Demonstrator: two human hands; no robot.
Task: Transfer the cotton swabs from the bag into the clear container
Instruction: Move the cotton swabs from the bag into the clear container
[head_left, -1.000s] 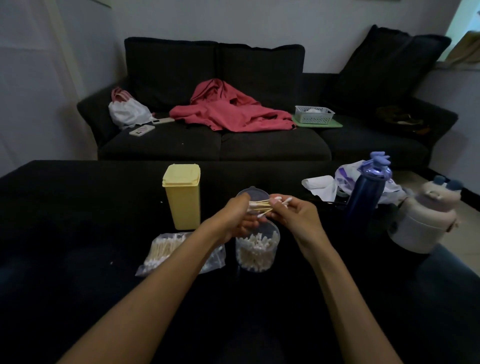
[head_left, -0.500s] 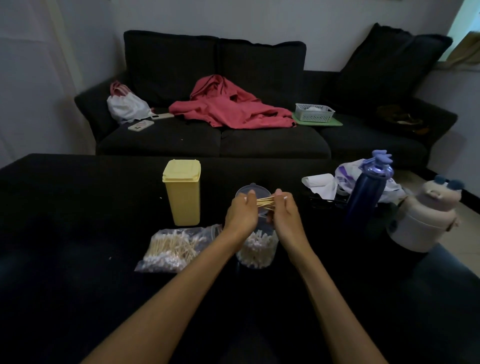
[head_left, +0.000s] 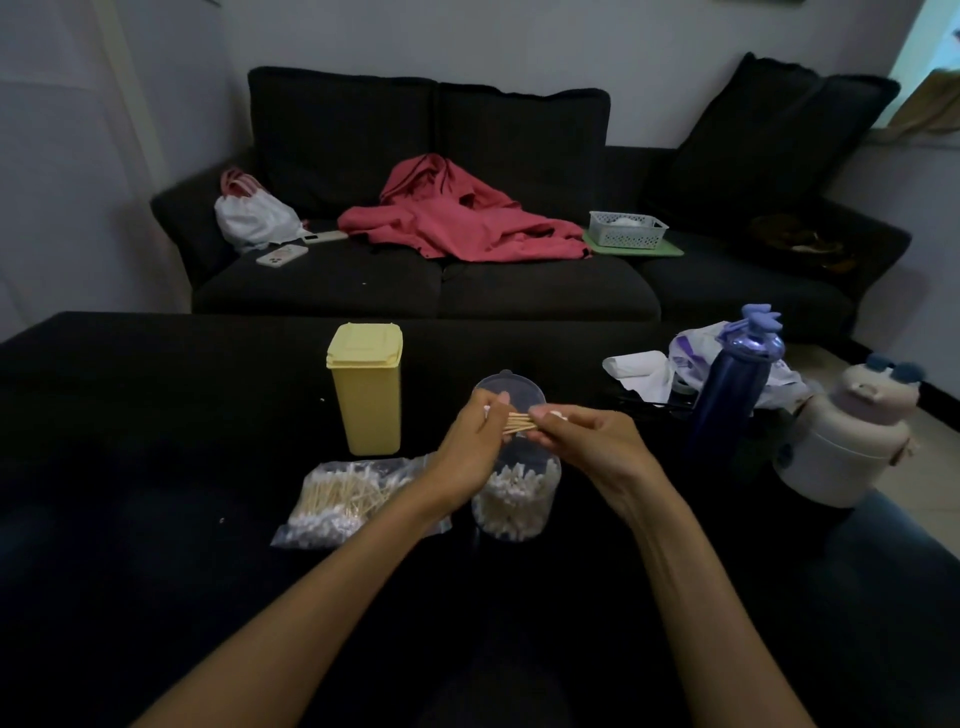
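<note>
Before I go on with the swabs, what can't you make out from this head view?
- Clear container: its rim and opening are hidden behind both hands.
- Bundle of swabs: count unreadable; both ends are covered by the left hand and right hand.
- Bag: its right edge and opening lie behind the left wrist.
- Table: too dark for detail.

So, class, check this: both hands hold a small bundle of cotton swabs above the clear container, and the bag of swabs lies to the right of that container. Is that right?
Not quite. The head view shows the bag lying to the left of the clear container, not the right. The rest stands: the left hand and right hand hold a small bundle of cotton swabs above that container.
</note>
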